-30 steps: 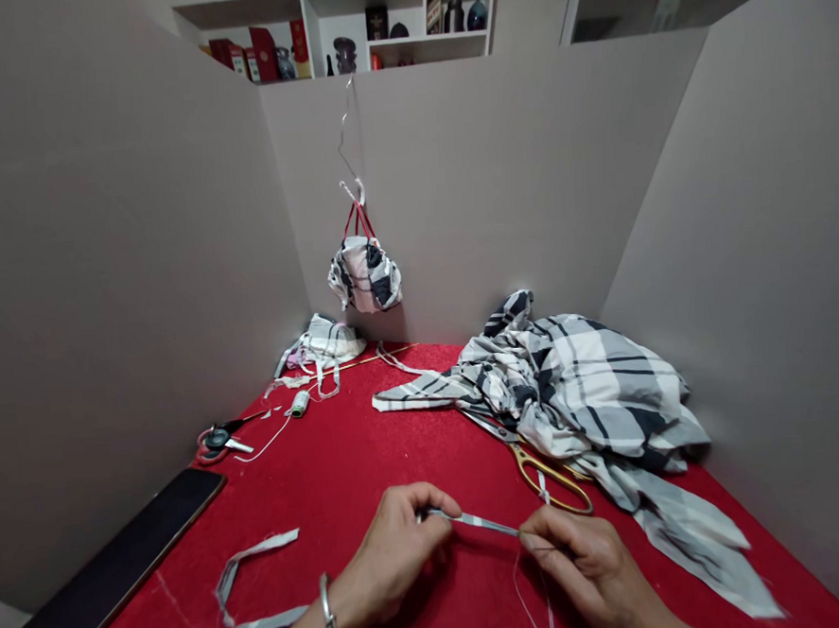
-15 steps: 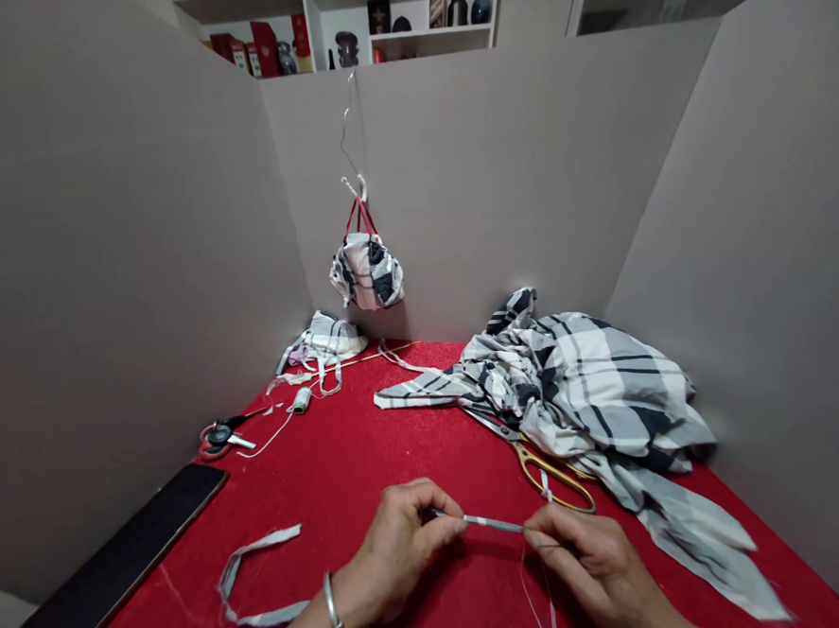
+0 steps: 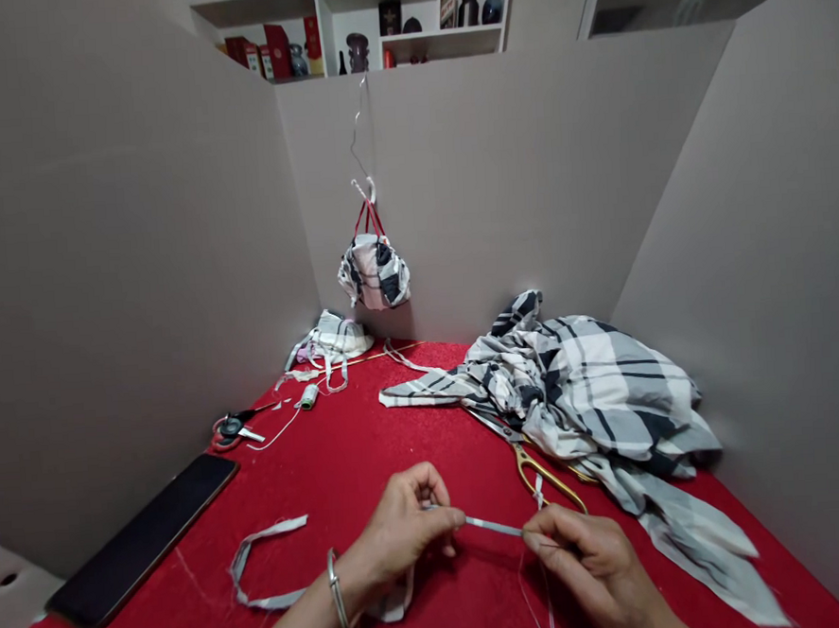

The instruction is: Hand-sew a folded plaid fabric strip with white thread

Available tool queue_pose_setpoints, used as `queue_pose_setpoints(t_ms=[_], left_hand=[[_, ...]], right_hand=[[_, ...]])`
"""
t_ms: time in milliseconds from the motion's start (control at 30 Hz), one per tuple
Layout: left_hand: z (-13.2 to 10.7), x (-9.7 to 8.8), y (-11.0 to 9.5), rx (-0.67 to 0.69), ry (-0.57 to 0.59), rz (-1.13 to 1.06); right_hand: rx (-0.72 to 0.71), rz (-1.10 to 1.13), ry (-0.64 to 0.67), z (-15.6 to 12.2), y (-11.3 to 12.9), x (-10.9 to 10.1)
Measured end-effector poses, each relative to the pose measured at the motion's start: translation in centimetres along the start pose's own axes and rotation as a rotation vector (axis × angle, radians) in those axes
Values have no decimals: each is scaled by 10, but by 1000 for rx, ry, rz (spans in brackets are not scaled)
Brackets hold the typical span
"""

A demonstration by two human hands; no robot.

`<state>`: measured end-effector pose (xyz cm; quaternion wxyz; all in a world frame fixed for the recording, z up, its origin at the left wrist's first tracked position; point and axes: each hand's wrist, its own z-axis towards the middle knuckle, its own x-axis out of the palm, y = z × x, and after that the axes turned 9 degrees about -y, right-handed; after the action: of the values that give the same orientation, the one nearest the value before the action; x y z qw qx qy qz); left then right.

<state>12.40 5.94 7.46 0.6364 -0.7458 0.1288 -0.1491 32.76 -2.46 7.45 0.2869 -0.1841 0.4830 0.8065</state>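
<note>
Left hand (image 3: 404, 533) and right hand (image 3: 591, 569) pinching a narrow plaid fabric strip (image 3: 493, 527) taut between them, silver bangle (image 3: 339, 598) on the left wrist, gold-handled scissors (image 3: 547, 477) just ahead under crumpled plaid cloth (image 3: 595, 389), looser strip (image 3: 264, 560) on red tabletop (image 3: 343, 451)

Cloth strip (image 3: 493, 527) ends hidden by fingers (image 3: 439, 517)

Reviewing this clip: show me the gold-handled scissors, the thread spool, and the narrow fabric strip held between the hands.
Gold-handled scissors (image 3: 523, 469): head view, on the gold handle.
Thread spool (image 3: 309, 397): head view, on the wound thread.
Narrow fabric strip (image 3: 493, 527): head view, on its exposed middle stretch.
</note>
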Motion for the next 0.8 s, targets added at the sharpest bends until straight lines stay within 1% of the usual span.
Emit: queue_pose_setpoints(t_ms=[67, 100, 133, 233, 267, 333, 433, 500, 600, 700, 800], left_hand=[[-1, -3, -1, 17, 45, 61], [-2, -4, -2, 48, 63, 136], [-4, -5, -4, 100, 79, 245], [-9, -6, -10, 322, 110, 624], [-11, -6, -11, 389, 124, 710], [-12, -5, -12, 485, 164, 808], [-11, -4, -9, 571, 216, 932], [-11, -4, -8, 580, 251, 981], [-11, -6, -7, 546, 322, 926], [-10, -8, -4, 476, 339, 780], [-8, -10, 0, 321, 353, 568]], right_hand=[[0, -4, 13, -1, 0, 1], [-6, -11, 18, -1, 0, 1], [-18, -19, 21, -2, 0, 2], [-65, -55, 20, -3, 1, 3], [-76, -65, 24, -3, 1, 3], [-91, -76, 31, -3, 1, 2], [-90, -70, 32, -4, -1, 1], [-66, -55, 28, -4, -3, 0], [-13, -38, 23, -3, -5, -3], [7, -27, 31, -2, -4, -5], [21, -13, 42, -1, -1, -6]])
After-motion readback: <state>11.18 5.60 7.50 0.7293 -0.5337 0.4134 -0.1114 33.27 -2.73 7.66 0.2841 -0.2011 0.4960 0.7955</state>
